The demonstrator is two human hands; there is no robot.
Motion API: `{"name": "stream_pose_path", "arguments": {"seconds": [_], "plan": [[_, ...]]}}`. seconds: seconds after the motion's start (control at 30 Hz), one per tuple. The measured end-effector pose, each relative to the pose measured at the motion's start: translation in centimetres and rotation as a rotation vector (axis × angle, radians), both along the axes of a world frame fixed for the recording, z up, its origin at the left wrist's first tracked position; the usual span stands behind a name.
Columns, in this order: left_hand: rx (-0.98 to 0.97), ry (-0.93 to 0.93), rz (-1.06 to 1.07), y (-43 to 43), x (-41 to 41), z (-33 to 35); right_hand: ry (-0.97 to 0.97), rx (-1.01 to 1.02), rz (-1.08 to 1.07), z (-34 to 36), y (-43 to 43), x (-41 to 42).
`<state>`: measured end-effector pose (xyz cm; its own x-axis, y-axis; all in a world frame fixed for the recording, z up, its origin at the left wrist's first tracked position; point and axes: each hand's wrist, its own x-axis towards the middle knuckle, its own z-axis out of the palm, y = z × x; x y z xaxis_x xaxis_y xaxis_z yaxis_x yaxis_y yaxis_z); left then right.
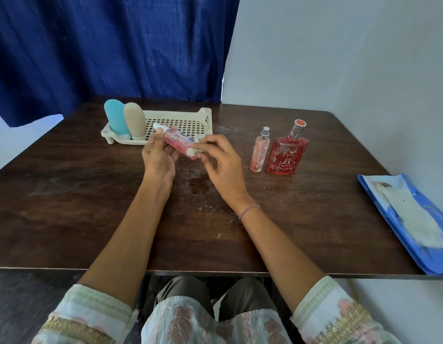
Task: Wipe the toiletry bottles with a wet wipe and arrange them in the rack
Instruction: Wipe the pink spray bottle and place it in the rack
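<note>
Fingers [161,136] of the left hand [157,157] clasp a pink bottle [177,142] mid-frame, over the table [91,194], just before the rack [206,115]; the right hand [221,158] pinches a wet wipe [192,151] against the bottle's lower end.

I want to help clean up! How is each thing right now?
pink bottle: tilted, held in left hand, being wiped
wet wipe: pinched by right hand, against the pink bottle
blue bottle: standing in rack
beige bottle: standing in rack beside it
small spray bottle: upright on table, smudged
red bottle: upright on table, smudged
wipes pack: open, lying on table
</note>
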<state>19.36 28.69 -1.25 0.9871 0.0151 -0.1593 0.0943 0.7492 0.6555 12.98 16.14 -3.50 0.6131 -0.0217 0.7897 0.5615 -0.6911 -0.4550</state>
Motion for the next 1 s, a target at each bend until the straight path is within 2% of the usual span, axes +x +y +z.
{"name": "stream_pose_path", "arguments": {"seconds": [0.13,0.27,0.47,0.57,0.77,1.0], "plan": [[-0.021,0.051,-0.005,0.4,0.2,-0.1,0.094,0.127,0.064,-0.1,-0.1,0.1],[-0.056,0.065,-0.017,0.3,0.1,0.0,0.100,0.172,0.085,0.2,0.0,0.1],[-0.060,0.043,-0.074,-0.1,-0.1,0.0,0.106,0.344,0.086,0.5,0.1,-0.1],[-0.070,0.023,-0.119,-0.3,-0.3,0.1,0.156,0.519,0.092,0.5,-0.1,0.3],[-0.087,-0.005,-0.140,-0.4,-0.3,-0.1,0.425,0.874,0.253,0.5,-0.2,0.5],[-0.061,-0.127,-0.138,-0.8,-0.5,0.1,0.495,1.194,0.390,0.4,-0.8,0.7]]}}
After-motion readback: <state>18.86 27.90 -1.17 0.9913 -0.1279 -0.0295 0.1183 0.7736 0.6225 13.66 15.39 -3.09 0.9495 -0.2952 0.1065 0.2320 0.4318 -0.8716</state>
